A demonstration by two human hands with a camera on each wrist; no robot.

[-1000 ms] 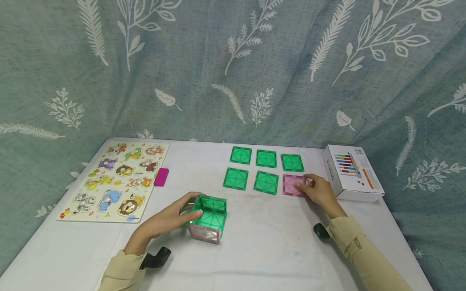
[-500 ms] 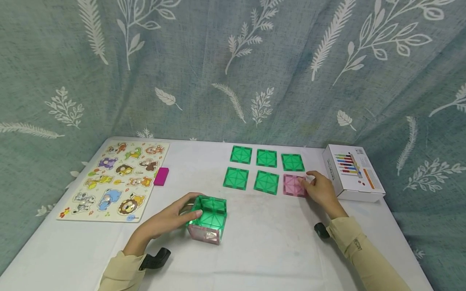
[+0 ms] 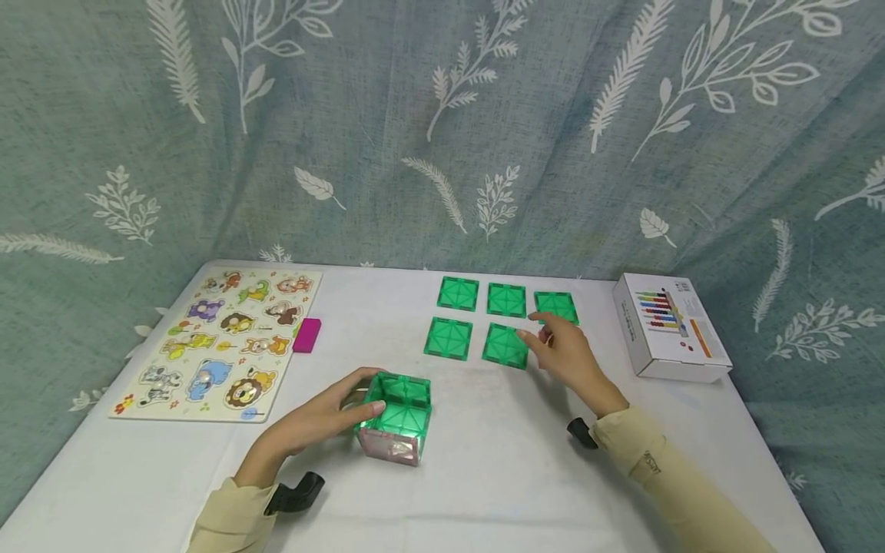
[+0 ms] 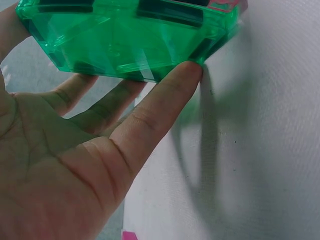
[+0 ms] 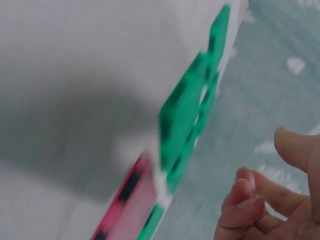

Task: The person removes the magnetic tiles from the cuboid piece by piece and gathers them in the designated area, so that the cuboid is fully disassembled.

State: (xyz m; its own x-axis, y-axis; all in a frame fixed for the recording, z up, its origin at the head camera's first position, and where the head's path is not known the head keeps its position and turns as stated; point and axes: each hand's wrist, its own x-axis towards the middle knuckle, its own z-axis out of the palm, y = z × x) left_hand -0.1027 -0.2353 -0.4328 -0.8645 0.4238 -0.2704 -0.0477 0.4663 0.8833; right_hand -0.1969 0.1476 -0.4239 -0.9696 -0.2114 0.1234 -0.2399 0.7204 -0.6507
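My left hand [image 3: 314, 421] grips an open-topped box of magnetic tiles [image 3: 406, 418], its thumb over the left side and fingers behind. The box's walls are green, with a pink tile [image 3: 389, 446] at the front. In the left wrist view the fingers and thumb touch the green wall [image 4: 112, 47]. My right hand [image 3: 570, 359] hovers with thumb and index finger apart, beside the front middle green tile [image 3: 501, 346]. Nothing is held in it. Below it lies a flat pink tile [image 5: 131, 207], seen in the right wrist view but hidden by the hand in the head view.
More flat green tiles [image 3: 448, 338] lie in two rows at the back. On the left is an animal puzzle board [image 3: 266, 365] with a magenta block [image 3: 306, 336] by its edge. A white box [image 3: 671, 328] stands at the right, and a leaf-patterned curtain [image 3: 387, 138] hangs behind.
My right hand has let go of the pink tile's right edge and moved left over it, toward the front middle green tile. The left hand and its tile box have stayed in place.
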